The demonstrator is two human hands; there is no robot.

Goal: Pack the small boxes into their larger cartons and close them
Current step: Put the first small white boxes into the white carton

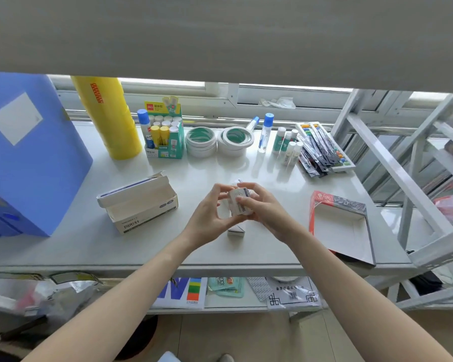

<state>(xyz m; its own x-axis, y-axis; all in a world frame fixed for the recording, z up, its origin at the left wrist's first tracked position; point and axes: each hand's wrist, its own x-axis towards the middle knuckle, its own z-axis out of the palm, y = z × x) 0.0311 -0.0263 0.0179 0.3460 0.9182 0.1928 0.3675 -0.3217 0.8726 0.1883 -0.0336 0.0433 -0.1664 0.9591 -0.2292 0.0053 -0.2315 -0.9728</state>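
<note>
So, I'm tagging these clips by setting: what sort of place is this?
Probably a stationery stockroom or shop packing bench: a white shelf holds a glue-stick display box, tape rolls and an open carton.

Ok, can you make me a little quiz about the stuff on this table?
1. True or false: the white carton on the left is open.
2. What do both hands, left hand and right hand, hold together?
3. How many stacks of tape rolls stand at the back: A one, B two, C four?

Key: 1 true. 2 a small white box. 3 B.
</note>
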